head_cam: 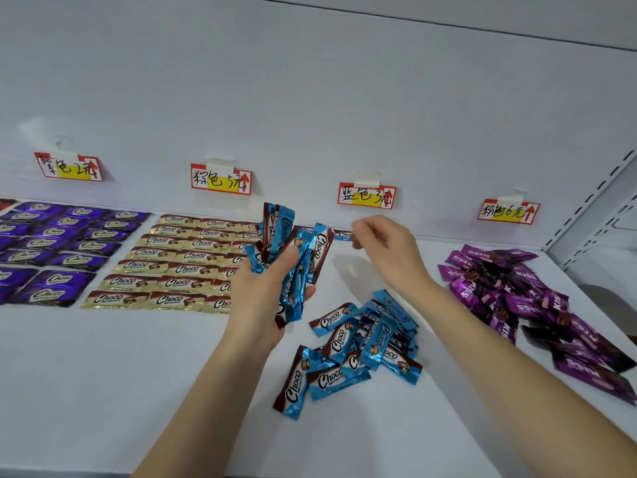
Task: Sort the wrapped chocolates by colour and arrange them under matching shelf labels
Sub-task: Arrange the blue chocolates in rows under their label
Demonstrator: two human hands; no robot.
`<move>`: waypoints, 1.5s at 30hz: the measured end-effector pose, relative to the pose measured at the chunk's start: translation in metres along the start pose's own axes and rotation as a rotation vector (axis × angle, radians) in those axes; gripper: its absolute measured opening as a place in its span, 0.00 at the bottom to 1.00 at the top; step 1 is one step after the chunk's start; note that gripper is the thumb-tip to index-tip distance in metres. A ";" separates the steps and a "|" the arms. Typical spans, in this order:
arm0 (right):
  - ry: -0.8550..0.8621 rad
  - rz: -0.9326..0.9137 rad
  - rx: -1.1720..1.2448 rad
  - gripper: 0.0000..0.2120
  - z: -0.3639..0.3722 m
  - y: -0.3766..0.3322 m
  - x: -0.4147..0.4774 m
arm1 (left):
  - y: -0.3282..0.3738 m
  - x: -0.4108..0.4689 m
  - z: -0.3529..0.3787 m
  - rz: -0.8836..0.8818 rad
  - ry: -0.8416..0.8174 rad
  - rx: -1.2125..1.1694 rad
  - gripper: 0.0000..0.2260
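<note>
My left hand is raised above the shelf and grips a fanned bunch of blue Choco chocolates. A loose pile of blue chocolates lies on the white shelf below and between my hands. My right hand reaches toward the back wall under the blue label. Its thumb and forefinger pinch the right end of a single blue chocolate lying at the wall. Another blue chocolate next to it is mostly hidden behind the held bunch.
Gold chocolates lie in neat rows under the brown label. Purple ones are ranged under the far-left label. A jumbled magenta pile sits under the pink label. A slotted shelf upright stands at right.
</note>
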State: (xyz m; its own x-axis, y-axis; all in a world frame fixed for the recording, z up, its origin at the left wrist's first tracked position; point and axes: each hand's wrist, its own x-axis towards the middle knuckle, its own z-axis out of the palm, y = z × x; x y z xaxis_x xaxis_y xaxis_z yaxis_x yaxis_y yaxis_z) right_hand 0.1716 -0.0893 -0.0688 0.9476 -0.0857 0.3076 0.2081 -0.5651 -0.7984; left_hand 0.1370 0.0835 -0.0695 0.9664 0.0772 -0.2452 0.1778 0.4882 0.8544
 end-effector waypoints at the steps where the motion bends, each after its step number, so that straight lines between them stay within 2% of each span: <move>1: -0.025 0.025 0.113 0.08 -0.006 -0.014 -0.010 | 0.001 -0.005 0.002 0.005 -0.024 0.001 0.08; 5: -0.195 0.130 0.279 0.05 -0.018 -0.046 -0.053 | 0.003 -0.031 0.008 0.047 -0.108 -0.011 0.08; 8: -0.155 0.156 0.358 0.02 -0.015 -0.051 -0.075 | 0.000 -0.051 0.009 0.066 -0.134 -0.038 0.10; 14: -0.045 0.236 0.498 0.04 -0.019 -0.037 -0.076 | -0.007 -0.064 0.008 0.039 -0.106 -0.046 0.14; 17: 0.020 0.281 0.327 0.05 -0.035 -0.013 -0.052 | -0.007 -0.059 0.006 0.028 -0.101 -0.050 0.11; 21: 0.054 0.272 -0.212 0.08 -0.058 0.035 -0.002 | -0.009 -0.045 0.005 0.039 -0.071 -0.003 0.09; 28: -0.127 0.257 -0.637 0.11 -0.060 0.079 0.065 | -0.014 -0.024 0.011 0.058 -0.032 0.037 0.07; 30: -0.151 0.255 -0.664 0.11 -0.056 0.087 0.068 | -0.015 -0.020 0.012 0.056 -0.027 0.037 0.07; 36: -0.016 0.077 -0.697 0.11 -0.046 0.092 0.043 | -0.019 -0.015 0.009 0.053 -0.027 0.042 0.07; 41: -0.143 0.049 -0.742 0.17 -0.033 0.094 0.029 | -0.021 -0.014 0.010 0.046 -0.019 0.058 0.05; 45: -0.105 0.048 -0.773 0.17 -0.024 0.097 0.028 | -0.021 -0.013 0.009 0.030 -0.017 0.061 0.06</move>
State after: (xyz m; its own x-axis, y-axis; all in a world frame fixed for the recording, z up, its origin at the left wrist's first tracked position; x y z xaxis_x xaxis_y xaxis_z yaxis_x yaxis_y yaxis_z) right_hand 0.2129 -0.1668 -0.1253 0.9774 -0.0676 0.2005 -0.0244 -0.9773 -0.2107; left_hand 0.1219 0.0645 -0.0800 0.9743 0.0760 -0.2122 0.1597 0.4315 0.8878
